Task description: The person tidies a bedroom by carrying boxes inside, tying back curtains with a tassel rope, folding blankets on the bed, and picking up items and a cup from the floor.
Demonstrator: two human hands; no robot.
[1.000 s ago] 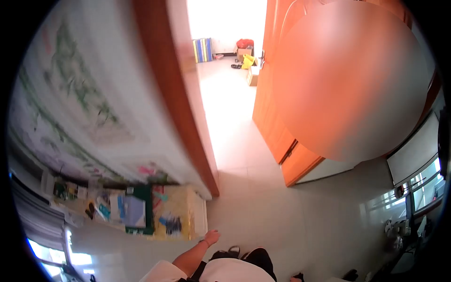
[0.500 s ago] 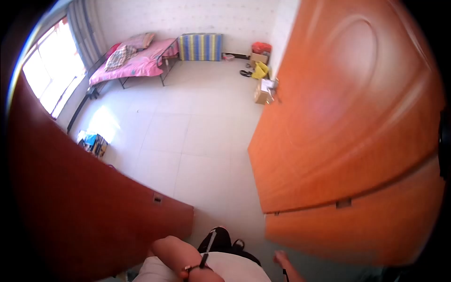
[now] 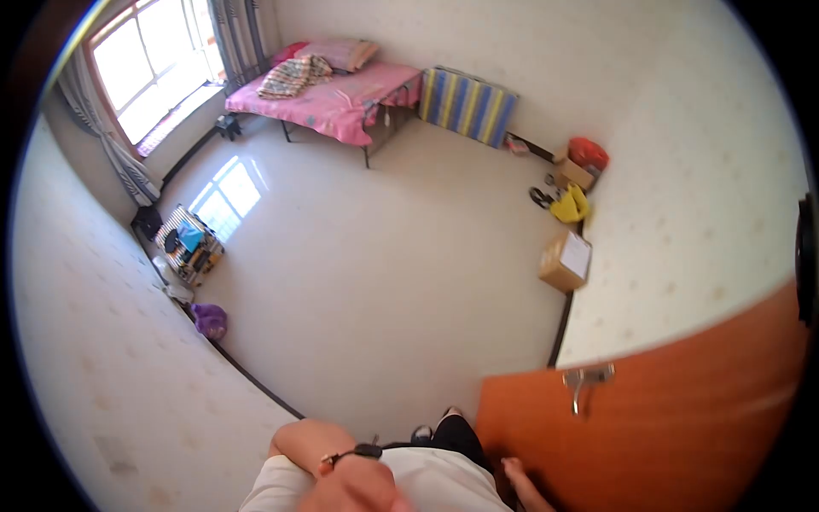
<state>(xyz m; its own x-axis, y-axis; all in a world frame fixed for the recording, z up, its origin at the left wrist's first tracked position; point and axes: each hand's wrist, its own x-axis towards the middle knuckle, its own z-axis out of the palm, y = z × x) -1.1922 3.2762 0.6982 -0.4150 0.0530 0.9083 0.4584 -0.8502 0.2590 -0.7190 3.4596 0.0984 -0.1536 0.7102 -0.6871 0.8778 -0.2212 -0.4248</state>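
Note:
My left arm is bent across the front of my white shirt [image 3: 435,478], and my left hand [image 3: 358,488] is close to the camera at the bottom edge. Its fingers are blurred and partly cut off, so what they do is unclear. A dark band [image 3: 365,450] shows at that wrist. Lower right, my right hand [image 3: 514,471] hangs beside my body near the orange wooden door [image 3: 665,418], its fingers loosely bent with nothing visible in them. Whether it touches the door I cannot tell. A metal lever handle [image 3: 589,375] sits on the door's edge.
A pink-covered bed [image 3: 341,102] stands at the back beside a striped folded panel [image 3: 467,107]. Along the right wall are a cardboard box [image 3: 563,264], a yellow bag [image 3: 572,205] and a red bag [image 3: 587,154]. By the left wall lie a stack of items [image 3: 192,247] and a purple bag [image 3: 209,321].
I have moved forward through the doorway into the room. The left door panel has left the view, and the right door is now lower. A thin stick-like thing by my left wrist no longer shows.

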